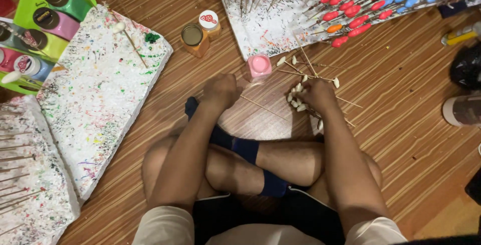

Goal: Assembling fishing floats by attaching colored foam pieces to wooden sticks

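Sticks (300, 97) tipped with white beads look light, thin and snappable; right hand (315, 96) closes on several mid-shaft, left hand (220, 90) pinches one stick's end

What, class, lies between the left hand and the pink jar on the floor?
Nothing visible. The left hand rests on the floor, and only bare wood separates it from the pink jar. The right hand sits apart, on the white-tipped sticks.
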